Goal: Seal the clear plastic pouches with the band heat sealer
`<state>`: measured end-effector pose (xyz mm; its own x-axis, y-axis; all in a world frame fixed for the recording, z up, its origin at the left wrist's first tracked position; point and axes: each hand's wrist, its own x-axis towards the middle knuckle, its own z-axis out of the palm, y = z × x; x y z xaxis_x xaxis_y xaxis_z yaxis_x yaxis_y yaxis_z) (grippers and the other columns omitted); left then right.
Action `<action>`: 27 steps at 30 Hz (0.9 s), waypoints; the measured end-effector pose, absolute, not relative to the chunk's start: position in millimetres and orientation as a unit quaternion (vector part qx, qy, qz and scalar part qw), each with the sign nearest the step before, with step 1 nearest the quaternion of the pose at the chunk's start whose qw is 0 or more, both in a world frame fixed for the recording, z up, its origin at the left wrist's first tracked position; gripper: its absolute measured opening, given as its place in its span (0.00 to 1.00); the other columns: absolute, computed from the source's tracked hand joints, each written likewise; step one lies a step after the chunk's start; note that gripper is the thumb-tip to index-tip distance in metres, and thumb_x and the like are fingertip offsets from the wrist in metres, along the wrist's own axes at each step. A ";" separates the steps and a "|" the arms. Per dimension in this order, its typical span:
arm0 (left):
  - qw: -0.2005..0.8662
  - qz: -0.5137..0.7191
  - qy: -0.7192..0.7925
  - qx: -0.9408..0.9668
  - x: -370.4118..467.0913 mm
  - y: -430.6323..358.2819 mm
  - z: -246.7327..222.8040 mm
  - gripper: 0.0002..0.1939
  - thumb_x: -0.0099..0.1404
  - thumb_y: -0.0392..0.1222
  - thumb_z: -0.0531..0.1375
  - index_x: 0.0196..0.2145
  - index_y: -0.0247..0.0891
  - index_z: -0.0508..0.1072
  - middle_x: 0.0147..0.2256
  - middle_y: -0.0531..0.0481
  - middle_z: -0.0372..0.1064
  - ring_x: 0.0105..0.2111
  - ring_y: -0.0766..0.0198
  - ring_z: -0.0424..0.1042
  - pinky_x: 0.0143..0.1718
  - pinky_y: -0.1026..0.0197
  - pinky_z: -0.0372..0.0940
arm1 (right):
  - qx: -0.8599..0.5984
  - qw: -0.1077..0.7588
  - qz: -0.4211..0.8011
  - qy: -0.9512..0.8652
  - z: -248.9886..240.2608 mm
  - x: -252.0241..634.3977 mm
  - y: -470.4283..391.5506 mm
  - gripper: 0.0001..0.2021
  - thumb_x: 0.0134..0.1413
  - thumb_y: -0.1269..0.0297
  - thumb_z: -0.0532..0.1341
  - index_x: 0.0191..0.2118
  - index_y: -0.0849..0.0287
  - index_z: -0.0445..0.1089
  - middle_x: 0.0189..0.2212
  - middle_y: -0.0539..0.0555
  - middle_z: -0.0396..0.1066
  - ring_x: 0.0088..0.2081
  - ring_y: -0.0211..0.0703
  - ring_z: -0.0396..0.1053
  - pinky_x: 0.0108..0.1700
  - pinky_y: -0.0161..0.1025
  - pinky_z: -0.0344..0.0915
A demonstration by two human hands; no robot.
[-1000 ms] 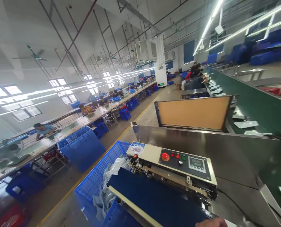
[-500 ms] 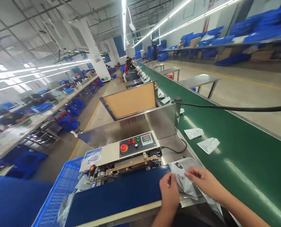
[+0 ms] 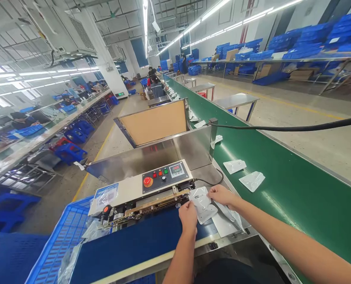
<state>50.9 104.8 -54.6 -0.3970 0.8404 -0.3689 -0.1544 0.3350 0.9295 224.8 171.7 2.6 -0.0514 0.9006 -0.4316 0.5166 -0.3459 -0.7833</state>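
A white pouch (image 3: 203, 205) with a small dark print is stretched between my hands at the right end of the sealing machine (image 3: 166, 173). My left hand (image 3: 188, 217) pinches its left edge, over the blue belt (image 3: 134, 244). On the pouch's upper right edge, the fingers of my right hand (image 3: 223, 195) are closed. More white pouches (image 3: 233, 215) lie beneath and beside it, partly under my right forearm. The pouch's upper edge is close to the machine's brass-coloured guide.
A green conveyor (image 3: 282, 173) with several white pouches runs along the right. A blue basket (image 3: 57, 240) holding clear bags stands at the machine's left end. A black cable (image 3: 282, 128) crosses above the conveyor. People sit farther back.
Both hands have moved left and up with the pouch, bringing it close to the machine's guide. The view has shifted slightly, and more of both forearms shows.
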 end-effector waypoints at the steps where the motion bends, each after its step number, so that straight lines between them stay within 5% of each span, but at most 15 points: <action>1: 0.478 0.515 0.664 0.255 45.7 103.9 -54.8 0.26 0.54 0.62 0.69 0.28 0.30 0.83 0.26 0.45 0.75 0.29 0.56 0.71 0.34 0.58 0.65 | -0.656 0.191 0.493 -0.538 1.1 217.1 173.9 0.11 0.44 0.63 0.67 0.17 0.57 0.67 0.16 0.46 0.62 0.22 0.36 0.55 0.26 0.35 0.49; 7: 0.428 0.518 0.695 0.257 2.7 84.5 -47.6 0.27 0.58 0.62 0.68 0.35 0.31 0.85 0.33 0.41 0.81 0.37 0.48 0.78 0.39 0.54 0.71 | -0.618 0.195 0.489 -0.584 2.7 198.4 166.9 0.12 0.49 0.60 0.67 0.20 0.58 0.73 0.18 0.49 0.68 0.25 0.38 0.62 0.31 0.36 0.56; 13: 0.289 0.557 0.707 0.328 -1.6 27.8 -22.5 0.28 0.64 0.61 0.68 0.52 0.38 0.83 0.53 0.35 0.80 0.54 0.43 0.79 0.59 0.49 0.70 | -0.600 0.345 0.495 -0.526 33.9 207.4 132.4 0.19 0.53 0.44 0.69 0.33 0.58 0.79 0.28 0.53 0.75 0.30 0.42 0.68 0.32 0.37 0.63; 17: 0.459 0.499 0.596 0.429 44.4 20.0 -4.9 0.32 0.62 0.62 0.70 0.54 0.36 0.82 0.52 0.35 0.81 0.51 0.44 0.80 0.54 0.50 0.74 | -0.579 0.449 0.560 -0.387 49.5 186.1 112.4 0.27 0.50 0.36 0.71 0.35 0.58 0.76 0.27 0.52 0.73 0.28 0.41 0.67 0.30 0.36 0.65; 21: 0.474 0.519 0.596 0.388 60.0 40.9 0.7 0.33 0.69 0.68 0.62 0.51 0.34 0.83 0.46 0.38 0.82 0.45 0.49 0.79 0.48 0.55 0.73 | -0.521 0.503 0.623 -0.297 46.7 185.4 109.0 0.31 0.50 0.33 0.69 0.48 0.56 0.78 0.40 0.56 0.78 0.40 0.47 0.75 0.40 0.40 0.73; 23: 0.461 0.517 0.613 0.381 54.3 48.8 0.5 0.34 0.71 0.69 0.57 0.45 0.33 0.84 0.39 0.41 0.82 0.38 0.53 0.77 0.42 0.59 0.71 | -0.532 0.464 0.626 -0.333 39.9 197.7 107.6 0.33 0.47 0.35 0.72 0.50 0.55 0.79 0.45 0.58 0.79 0.45 0.49 0.75 0.45 0.42 0.74; 27: 0.443 0.498 0.614 0.422 47.6 50.2 1.8 0.33 0.71 0.69 0.57 0.42 0.34 0.85 0.35 0.44 0.81 0.33 0.56 0.73 0.36 0.61 0.67 | -0.528 0.348 0.627 -0.454 25.2 220.9 95.9 0.28 0.47 0.36 0.72 0.41 0.58 0.80 0.36 0.56 0.79 0.37 0.46 0.72 0.41 0.42 0.70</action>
<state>47.6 50.2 1.8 -0.2508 0.9600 -0.1248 0.0771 0.1483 0.9859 220.9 95.9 25.2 -0.1992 0.9170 -0.3457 0.0429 -0.3443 -0.9379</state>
